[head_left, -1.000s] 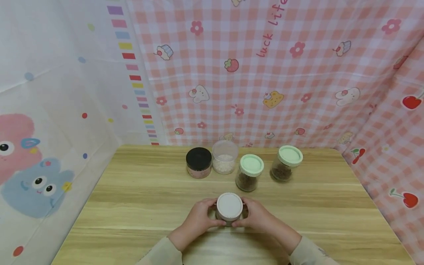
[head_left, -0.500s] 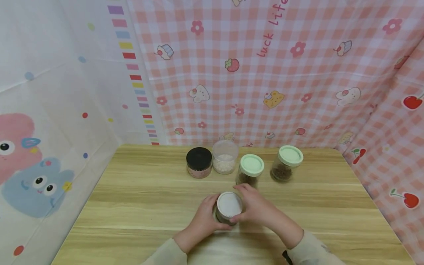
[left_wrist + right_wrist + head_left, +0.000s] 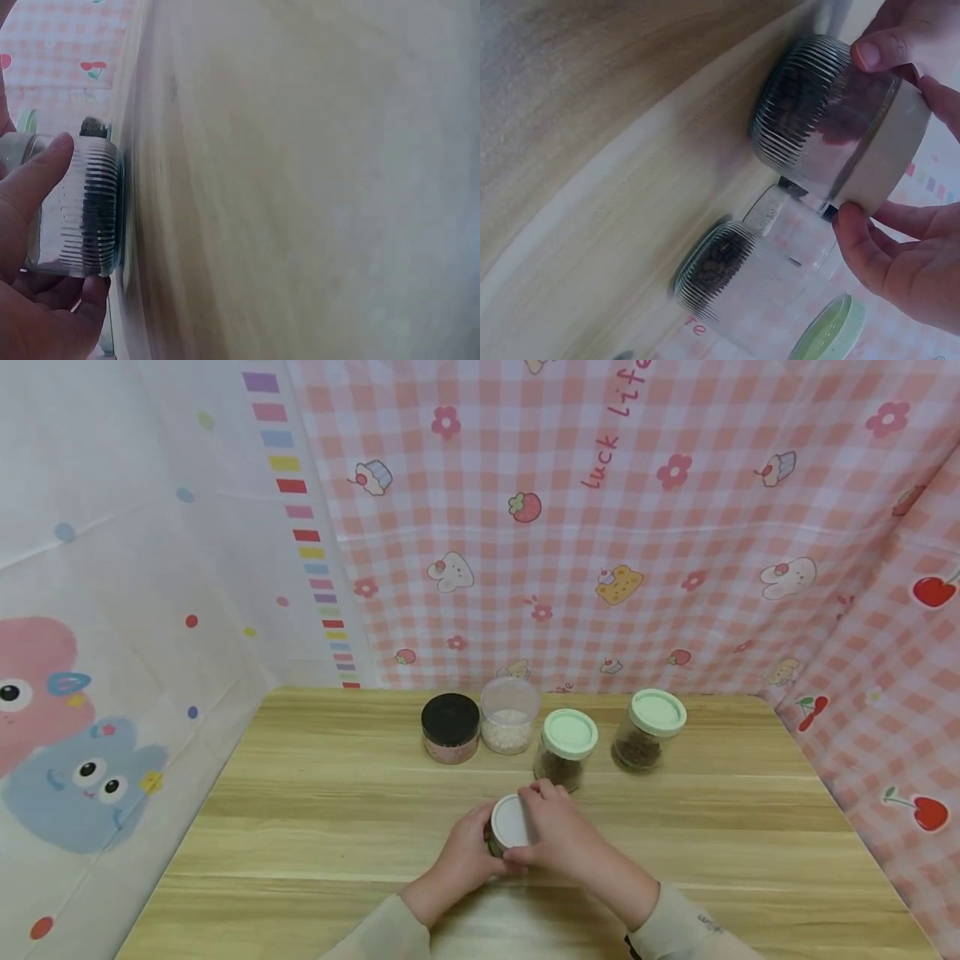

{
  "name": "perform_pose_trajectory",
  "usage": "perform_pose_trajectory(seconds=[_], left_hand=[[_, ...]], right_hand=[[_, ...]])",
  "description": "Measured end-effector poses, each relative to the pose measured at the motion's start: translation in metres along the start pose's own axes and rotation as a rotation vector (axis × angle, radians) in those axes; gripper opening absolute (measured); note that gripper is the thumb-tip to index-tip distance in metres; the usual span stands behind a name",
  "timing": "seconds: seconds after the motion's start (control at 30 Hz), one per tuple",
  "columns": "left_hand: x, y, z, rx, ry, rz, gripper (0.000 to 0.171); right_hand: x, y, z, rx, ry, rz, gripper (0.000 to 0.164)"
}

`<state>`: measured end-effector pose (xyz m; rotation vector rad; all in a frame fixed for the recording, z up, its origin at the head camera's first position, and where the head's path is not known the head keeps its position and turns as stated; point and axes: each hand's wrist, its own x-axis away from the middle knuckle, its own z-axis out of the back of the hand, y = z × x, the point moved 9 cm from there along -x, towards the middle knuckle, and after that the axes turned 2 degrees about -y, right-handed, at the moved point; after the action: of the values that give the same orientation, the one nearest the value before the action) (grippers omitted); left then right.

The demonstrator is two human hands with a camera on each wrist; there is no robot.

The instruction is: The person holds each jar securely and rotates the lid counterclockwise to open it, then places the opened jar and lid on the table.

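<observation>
In the head view a ribbed glass jar with a whitish lid stands upright near the middle of the table. My left hand grips the jar's body, its thumb laid on the glass in the left wrist view. With its fingers and thumb, my right hand holds the lid's rim and covers part of its top. Dark contents lie at the bottom of the jar in the right wrist view, where the lid sits on the glass.
Behind my hands stand a green-lidded jar with dark contents and another green-lidded jar farther right. A black-lidded pink jar and a clear tub of white grains stand at the back of the wooden table.
My right hand has shifted from the jar's side up onto the lid and curled round its rim. The left hand stays round the body.
</observation>
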<state>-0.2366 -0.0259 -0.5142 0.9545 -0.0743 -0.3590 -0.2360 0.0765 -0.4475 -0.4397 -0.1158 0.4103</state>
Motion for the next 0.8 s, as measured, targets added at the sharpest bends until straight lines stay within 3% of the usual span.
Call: perform_pose_trajectory(seconds=[0.17,0.33,0.67,0.8], left_hand=[[-0.002,-0.001,0.000,0.011,-0.009,-0.008,0.084],[-0.004,0.001,-0.001,0.017,-0.033,-0.037,0.082],[-0.003,0.003,-0.006,0.043,-0.115,-0.031,0.081],[-0.003,0.002,-0.005,0.038,-0.114,-0.024,0.081]], right_hand=[[0.000,-0.002,0.002,0.016,0.028,0.020,0.075],[0.000,-0.005,0.004,0.012,0.032,0.099,0.073],[0.005,-0.013,0.000,-0.028,-0.087,0.252,0.078],[0.005,-0.010,0.003,-0.023,-0.057,0.200,0.087]])
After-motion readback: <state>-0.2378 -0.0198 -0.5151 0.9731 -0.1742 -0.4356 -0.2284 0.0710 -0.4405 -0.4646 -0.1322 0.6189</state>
